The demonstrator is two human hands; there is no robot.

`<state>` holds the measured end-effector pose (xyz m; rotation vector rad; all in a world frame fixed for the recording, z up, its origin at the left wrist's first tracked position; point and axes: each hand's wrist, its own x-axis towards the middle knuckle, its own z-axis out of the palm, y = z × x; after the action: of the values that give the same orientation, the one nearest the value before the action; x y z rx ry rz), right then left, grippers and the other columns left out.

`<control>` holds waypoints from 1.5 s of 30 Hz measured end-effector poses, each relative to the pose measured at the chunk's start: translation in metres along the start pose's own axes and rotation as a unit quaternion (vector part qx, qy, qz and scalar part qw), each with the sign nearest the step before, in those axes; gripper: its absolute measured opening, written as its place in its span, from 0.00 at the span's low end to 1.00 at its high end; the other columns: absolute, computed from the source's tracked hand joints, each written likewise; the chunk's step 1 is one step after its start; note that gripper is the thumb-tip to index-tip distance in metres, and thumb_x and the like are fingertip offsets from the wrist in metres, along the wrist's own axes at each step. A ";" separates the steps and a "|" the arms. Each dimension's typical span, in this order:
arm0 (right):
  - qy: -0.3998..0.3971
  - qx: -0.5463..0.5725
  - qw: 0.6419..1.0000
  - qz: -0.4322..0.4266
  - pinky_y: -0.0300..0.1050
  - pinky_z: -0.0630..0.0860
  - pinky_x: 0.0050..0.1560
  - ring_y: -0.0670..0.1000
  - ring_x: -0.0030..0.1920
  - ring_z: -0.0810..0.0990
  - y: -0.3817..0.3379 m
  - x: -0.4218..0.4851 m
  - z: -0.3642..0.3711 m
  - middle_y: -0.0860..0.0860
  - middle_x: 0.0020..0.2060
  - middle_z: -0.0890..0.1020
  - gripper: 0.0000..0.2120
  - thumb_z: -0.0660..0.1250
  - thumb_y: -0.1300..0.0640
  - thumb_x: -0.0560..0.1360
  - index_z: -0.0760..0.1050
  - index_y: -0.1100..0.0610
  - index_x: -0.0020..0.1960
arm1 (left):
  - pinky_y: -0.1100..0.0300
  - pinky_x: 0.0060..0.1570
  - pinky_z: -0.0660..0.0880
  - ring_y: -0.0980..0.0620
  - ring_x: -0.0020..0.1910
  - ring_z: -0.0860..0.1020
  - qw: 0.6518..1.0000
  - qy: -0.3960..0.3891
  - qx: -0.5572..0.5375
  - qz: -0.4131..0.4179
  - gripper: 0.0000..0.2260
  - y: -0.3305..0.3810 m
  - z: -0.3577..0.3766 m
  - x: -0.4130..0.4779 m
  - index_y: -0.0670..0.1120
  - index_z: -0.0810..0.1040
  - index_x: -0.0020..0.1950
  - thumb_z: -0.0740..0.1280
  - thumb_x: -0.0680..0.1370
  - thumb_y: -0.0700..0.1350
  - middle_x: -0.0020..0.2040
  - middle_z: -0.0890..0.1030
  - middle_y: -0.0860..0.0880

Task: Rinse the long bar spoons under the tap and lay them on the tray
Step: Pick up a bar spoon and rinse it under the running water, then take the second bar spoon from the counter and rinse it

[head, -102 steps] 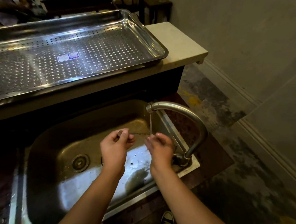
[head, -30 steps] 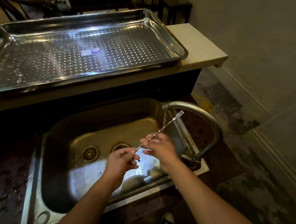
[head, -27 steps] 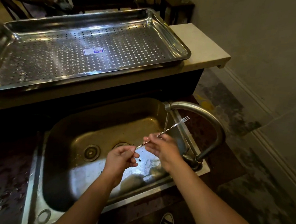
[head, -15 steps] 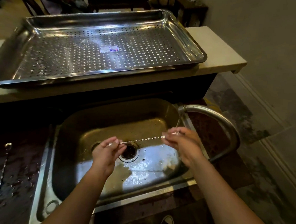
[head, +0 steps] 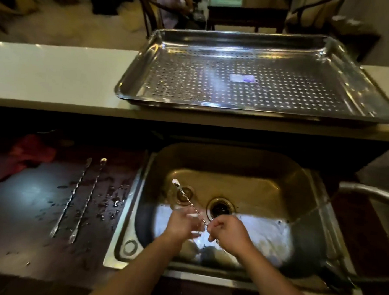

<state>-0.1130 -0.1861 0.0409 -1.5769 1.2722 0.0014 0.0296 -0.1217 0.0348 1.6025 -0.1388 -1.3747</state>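
Over the sink (head: pixel 233 163), our right hand (head: pixel 229 233) pinches the bar spoon (head: pixel 189 202) by its end; left hand (head: pixel 182 225) blurred beside it, fingers unreadable. Rinse seems done: next, lift it beyond our fingers onto the perforated tray (head: pixel 124 91).

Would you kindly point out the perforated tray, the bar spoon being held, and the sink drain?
perforated tray (head: pixel 192 79): head view, bare perforated floor.
held bar spoon (head: pixel 189 201): head view, twisted stem.
sink drain (head: pixel 220 209): head view, dark opening.
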 end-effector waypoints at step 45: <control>0.013 -0.237 0.956 -0.173 0.49 0.74 0.49 0.54 0.53 0.81 -0.006 -0.022 0.118 0.50 0.52 0.83 0.15 0.56 0.42 0.82 0.77 0.49 0.56 | 0.42 0.75 0.48 0.44 0.78 0.39 0.643 0.188 0.690 0.275 0.33 -0.059 -0.150 -0.045 0.49 0.52 0.79 0.51 0.77 0.63 0.79 0.47 0.41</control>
<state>-0.0517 -0.0892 0.0056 -2.2065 1.0451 0.0703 0.1059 0.0239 0.0056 2.6376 -1.5957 -0.2017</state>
